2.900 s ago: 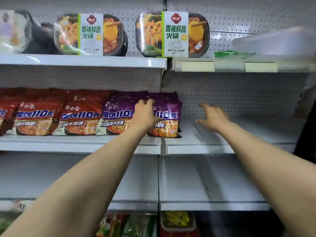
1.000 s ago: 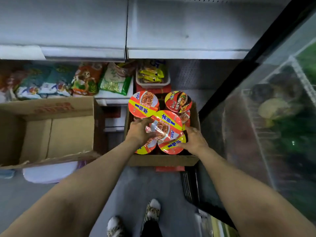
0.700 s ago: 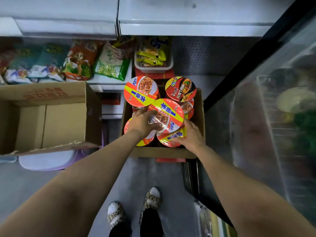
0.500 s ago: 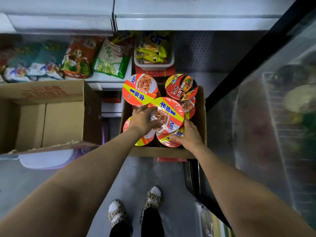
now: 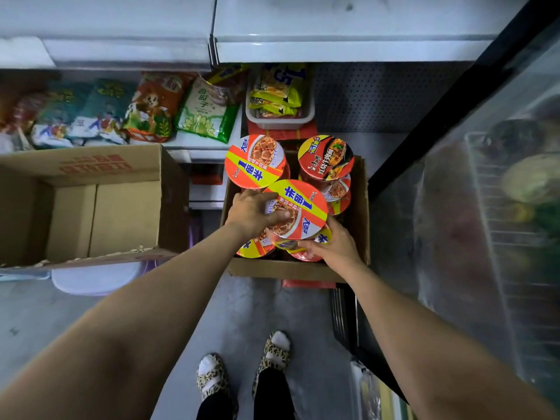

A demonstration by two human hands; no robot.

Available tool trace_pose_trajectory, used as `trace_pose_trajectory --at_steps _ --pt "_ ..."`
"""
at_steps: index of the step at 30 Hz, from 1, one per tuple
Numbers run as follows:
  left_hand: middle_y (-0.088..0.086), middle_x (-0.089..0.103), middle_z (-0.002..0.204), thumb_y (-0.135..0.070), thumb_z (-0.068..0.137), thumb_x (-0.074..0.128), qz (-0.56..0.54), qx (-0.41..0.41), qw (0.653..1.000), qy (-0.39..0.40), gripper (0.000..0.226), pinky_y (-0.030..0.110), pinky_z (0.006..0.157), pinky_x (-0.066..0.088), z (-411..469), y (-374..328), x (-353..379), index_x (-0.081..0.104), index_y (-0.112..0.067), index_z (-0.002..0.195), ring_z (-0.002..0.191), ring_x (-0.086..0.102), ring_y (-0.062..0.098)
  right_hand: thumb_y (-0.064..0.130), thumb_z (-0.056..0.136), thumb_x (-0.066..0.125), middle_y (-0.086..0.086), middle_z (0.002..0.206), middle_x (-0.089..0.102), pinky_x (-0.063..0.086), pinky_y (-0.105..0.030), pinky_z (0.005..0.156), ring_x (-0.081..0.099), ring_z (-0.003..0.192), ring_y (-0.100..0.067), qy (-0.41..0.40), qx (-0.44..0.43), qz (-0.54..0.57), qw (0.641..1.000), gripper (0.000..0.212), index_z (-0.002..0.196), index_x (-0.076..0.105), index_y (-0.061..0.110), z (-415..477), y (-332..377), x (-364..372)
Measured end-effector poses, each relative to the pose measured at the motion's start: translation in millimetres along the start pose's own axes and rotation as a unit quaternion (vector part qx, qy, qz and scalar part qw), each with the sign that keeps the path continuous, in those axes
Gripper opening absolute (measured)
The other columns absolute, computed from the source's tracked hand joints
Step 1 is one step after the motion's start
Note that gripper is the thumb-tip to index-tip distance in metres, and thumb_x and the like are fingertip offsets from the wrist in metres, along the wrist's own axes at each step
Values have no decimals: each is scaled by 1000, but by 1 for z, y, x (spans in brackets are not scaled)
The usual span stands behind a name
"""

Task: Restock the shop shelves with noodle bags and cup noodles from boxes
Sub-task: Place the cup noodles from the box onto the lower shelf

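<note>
grey shop floor (image 5: 242,313) carries an open cardboard box (image 5: 288,269) packed with cup noodles (image 5: 256,160). left hand (image 5: 251,213) curls its fingers over the left rim of the topmost cup noodle (image 5: 300,207); right hand (image 5: 333,247) grips its right side beneath the lid.

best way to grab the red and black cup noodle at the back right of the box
Grip the red-and-black cup by its side wall just under the lid rim, coming down from above. It stands upright on another cup, with the box wall to its right and an orange-lidded cup to its left, so the top looks the freest approach.
</note>
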State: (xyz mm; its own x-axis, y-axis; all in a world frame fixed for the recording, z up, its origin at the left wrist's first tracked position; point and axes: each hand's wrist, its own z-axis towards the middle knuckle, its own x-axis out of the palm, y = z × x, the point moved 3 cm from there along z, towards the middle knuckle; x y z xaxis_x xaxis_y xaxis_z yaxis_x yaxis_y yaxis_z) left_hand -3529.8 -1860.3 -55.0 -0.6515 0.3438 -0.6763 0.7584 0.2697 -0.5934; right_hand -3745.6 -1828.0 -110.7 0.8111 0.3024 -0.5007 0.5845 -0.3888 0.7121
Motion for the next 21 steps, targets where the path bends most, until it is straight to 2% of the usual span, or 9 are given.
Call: trace_pose_trajectory --at_steps 3,5,9,12,15,17,18,20,21 --pt "6 54 137 -92 61 53 -15 18 1000 -14 92 50 109 38 -8 2 -11 63 -30 128 129 43 28 51 67 88 10 131 62 44 -43 106 53 128 -15 17 4 34 999 77 134 51 44 -11 11 -3" --pt "4 58 133 -101 53 42 -26 22 999 -27 104 49 106 41 -9 11 -18 66 -30 125 126 48 27 43 71 88 12 130 62 42 -40 103 52 124 -10 22 1 55 998 75 137 51 39 -18 24 -6" --pt "5 62 130 -95 55 51 -65 37 996 -41 101 45 105 45 -32 7 -55 67 -23 125 124 54 23 38 73 87 9 135 60 44 -34 103 51 123 -8 34 -29 86 995 77 142 51 33 -34 63 -8" --pt "10 61 130 -79 67 65 -86 35 994 -60 84 41 103 47 -51 13 -86 66 -21 128 121 57 24 26 79 84 18 120 60 46 -10 80 54 111 0 44 -55 111 991 69 140 52 28 -48 99 -4" --pt "8 61 130 -73 72 67 -116 42 988 -89 78 27 95 44 -71 32 -123 64 -21 129 122 57 22 20 82 82 17 114 61 46 -4 66 58 95 13 48 -87 123 987 64 139 53 26 -65 141 17" --pt "6 61 131 -59 79 70 -144 42 982 -113 65 22 89 40 -88 50 -151 64 -17 130 120 57 20 23 82 82 16 113 63 47 -3 69 60 88 18 47 -106 118 986 58 134 56 28 -77 172 36" --pt "6 62 130 -56 81 70 -159 43 978 -128 62 22 87 41 -97 60 -165 64 -17 129 118 58 19 26 82 82 17 112 65 49 -5 74 63 92 13 45 -113 117 986 53 129 57 30 -84 189 48" --pt "4 62 128 -57 81 70 -183 43 970 -154 60 26 88 46 -119 83 -196 66 -18 127 115 58 19 27 82 82 19 107 65 51 -11 82 63 101 3 42 -128 121 983 51 127 58 27 -96 221 72" --pt "3 63 128 -58 81 70 -198 43 965 -164 60 29 90 49 -130 95 -212 66 -19 126 114 59 18 23 83 81 21 102 64 51 -13 82 62 98 6 42 -129 131 982 54 132 57 23 -101 238 86"
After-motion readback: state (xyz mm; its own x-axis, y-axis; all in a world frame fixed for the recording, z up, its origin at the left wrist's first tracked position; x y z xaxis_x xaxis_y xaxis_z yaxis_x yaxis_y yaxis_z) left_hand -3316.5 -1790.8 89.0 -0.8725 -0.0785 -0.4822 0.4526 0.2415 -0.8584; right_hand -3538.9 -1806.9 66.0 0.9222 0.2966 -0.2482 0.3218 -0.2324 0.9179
